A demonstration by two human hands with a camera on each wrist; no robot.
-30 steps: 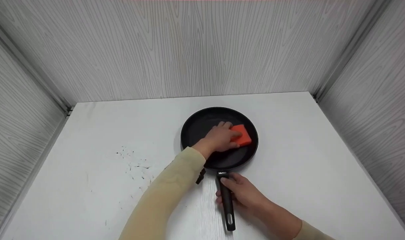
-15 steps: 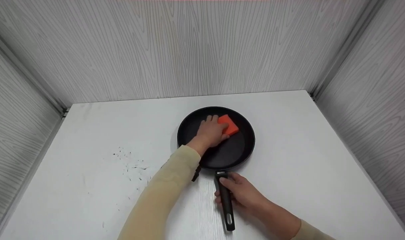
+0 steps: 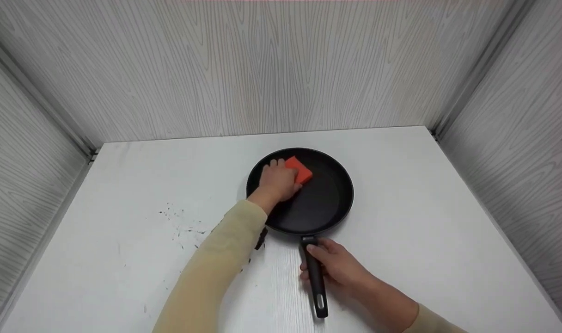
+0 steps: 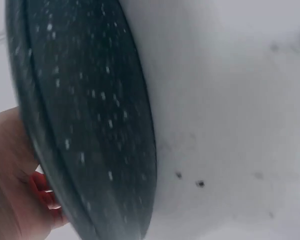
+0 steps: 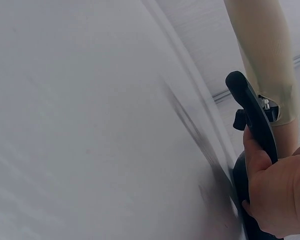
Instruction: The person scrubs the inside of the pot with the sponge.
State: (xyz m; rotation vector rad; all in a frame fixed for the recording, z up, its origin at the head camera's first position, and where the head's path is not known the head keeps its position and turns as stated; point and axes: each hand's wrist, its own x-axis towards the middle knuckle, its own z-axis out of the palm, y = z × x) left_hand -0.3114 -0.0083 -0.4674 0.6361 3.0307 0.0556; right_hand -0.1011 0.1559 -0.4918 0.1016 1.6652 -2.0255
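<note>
A black frying pan sits on the white table, its handle pointing toward me. My left hand reaches into the pan and grips an orange sponge against the upper left of its inside. My right hand holds the handle close to the pan, thumb on top and fingers underneath. In the left wrist view the pan's speckled outer wall fills the left side, and the left hand shows behind its rim. The right wrist view has the right hand round the handle.
Dark specks and smudges mark the white table left of the pan. Grey wood-grain panels stand behind and at both sides. A small black piece shows at the left sleeve, below the pan's rim.
My left hand has slid the sponge from the right side of the pan across to the upper left. The right hand keeps its hold on the handle, and the pan has barely shifted.
</note>
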